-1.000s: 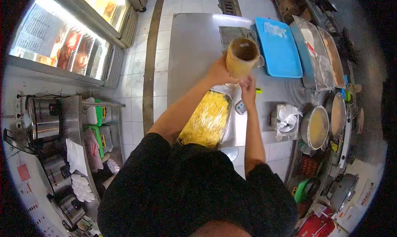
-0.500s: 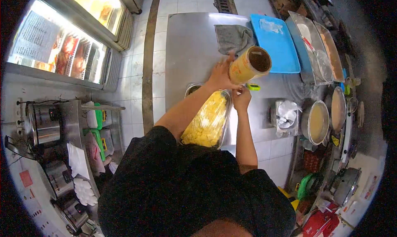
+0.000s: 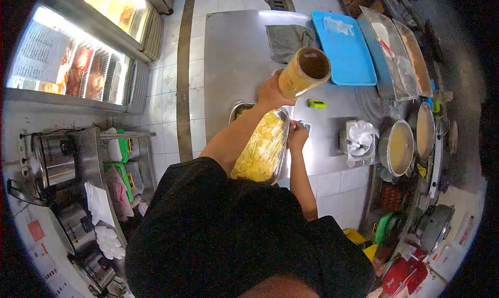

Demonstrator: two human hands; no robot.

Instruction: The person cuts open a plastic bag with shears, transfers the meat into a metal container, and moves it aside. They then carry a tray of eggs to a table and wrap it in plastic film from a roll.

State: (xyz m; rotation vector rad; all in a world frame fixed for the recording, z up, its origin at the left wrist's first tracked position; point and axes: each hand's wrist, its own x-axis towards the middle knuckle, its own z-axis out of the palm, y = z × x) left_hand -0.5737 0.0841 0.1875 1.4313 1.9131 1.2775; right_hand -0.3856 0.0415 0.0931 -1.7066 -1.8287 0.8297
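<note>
My left hand point(image 3: 272, 93) is wrapped round the lower end of a large roll of cling film point(image 3: 297, 78), which tilts over the far end of a metal tray point(image 3: 286, 122). Chunks of yellow food point(image 3: 255, 160) fill the tray under shiny, wrinkled clear film. At the tray's right edge my right hand point(image 3: 298, 137) has its fingers pinched together. A small grey-blue thing shows at those fingertips, too small to name. Beyond the right hand, a lime-green gadget point(image 3: 316, 104) lies on the steel table.
A grey cloth point(image 3: 289, 42) and a blue tray point(image 3: 343, 51) lie at the table's far side. To the right stand a small metal container with crumpled plastic point(image 3: 360, 137), a round pan point(image 3: 399, 148) and long metal trays point(image 3: 392, 59). Lit fridges point(image 3: 73, 59) are on the left.
The roll in my left hand has moved slightly left. My right hand has come away from beside the roll, drawn nearer to my body along the tray's right edge.
</note>
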